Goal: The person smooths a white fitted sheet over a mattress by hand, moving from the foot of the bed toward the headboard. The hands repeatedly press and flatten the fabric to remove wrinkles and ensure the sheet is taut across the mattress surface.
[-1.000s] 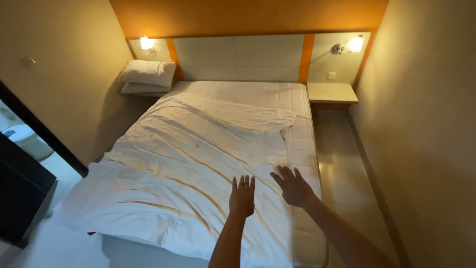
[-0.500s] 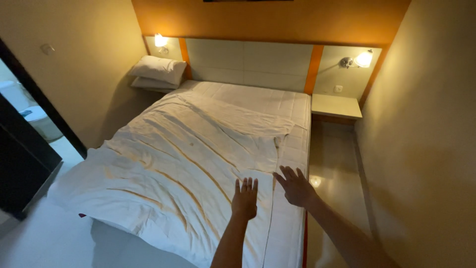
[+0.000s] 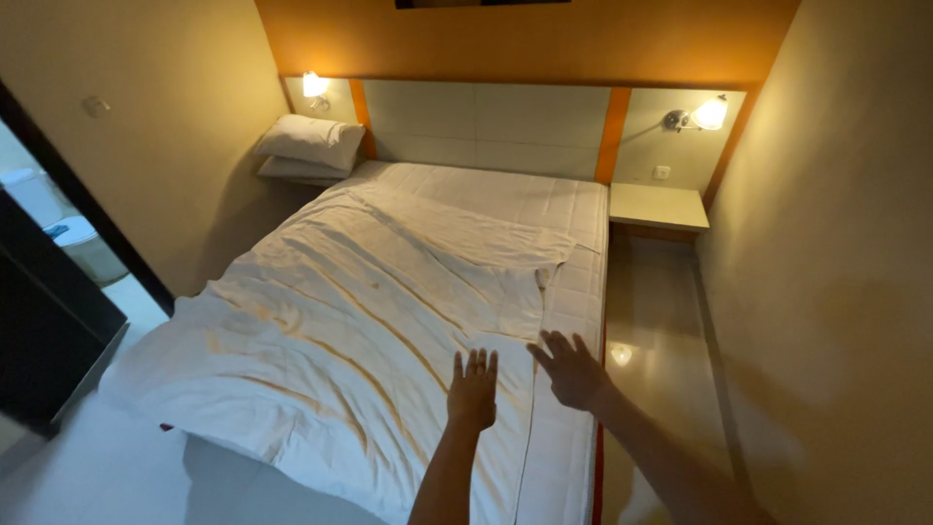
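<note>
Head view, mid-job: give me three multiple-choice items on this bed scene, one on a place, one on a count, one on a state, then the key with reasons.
1. Where are the stacked pillows?
A. on the right bedside shelf
B. on the floor by the door
C. at the bed's far left corner, under the left lamp

2. How many wall lamps are lit?
A. two
B. one
C. four

3. How are the two hands?
A. both clenched on a pillow
B. open, fingers spread, holding nothing
C. folded together

Key:
1 C: the pillows sit beneath the left lamp; the right bedside shelf is bare.
2 A: the left lamp and the right lamp both glow.
3 B: the left hand and right hand are flat and open above the white sheet.
</note>
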